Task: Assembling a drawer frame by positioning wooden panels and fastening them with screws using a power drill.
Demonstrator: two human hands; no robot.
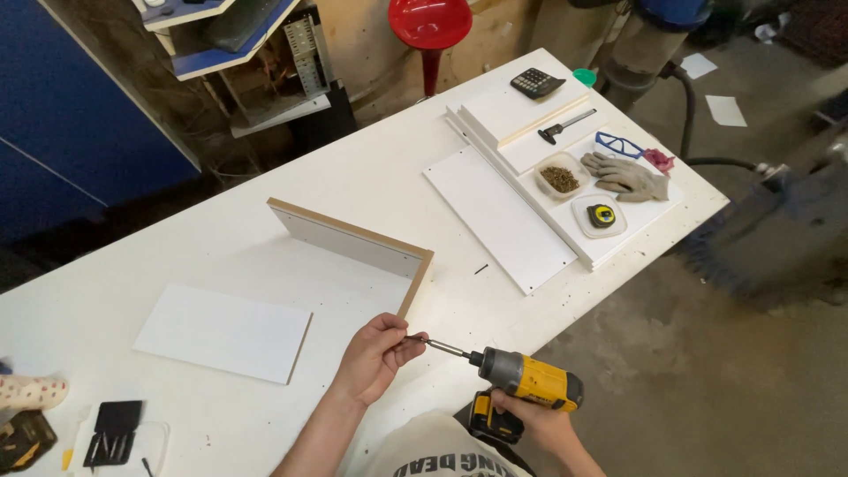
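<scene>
The right hand (537, 422) is wrapped around the grip of a yellow and black cordless driver (523, 382) held just off the near edge of the white table (265, 221), its nose aimed left toward the panels. The left hand (378, 355) has its thumb and fingertips pinched together on the tip of the driver's bit (439, 347); something small, probably a screw, sits between them, though it is too small to tell for sure. Just beyond the left hand stand two white panels with raw brown edges, joined into an upright corner (389, 256) on the table, the short panel's end almost touching the knuckles. A flat white panel (225, 333) lies to the left, apart from the corner. Farther right, a long white board (501, 217) lies beside a stack of white boards (530, 124), which carries a clear tub of screws (560, 177), a yellow tape measure in a second tub (601, 215), a pair of grey work gloves (629, 177), blue safety glasses (620, 145), a calliper (565, 125) and a black calculator (536, 83). A lone dark screw (480, 268) lies on the table near the long board. At the near left corner sits a black bit holder (113, 431).
</scene>
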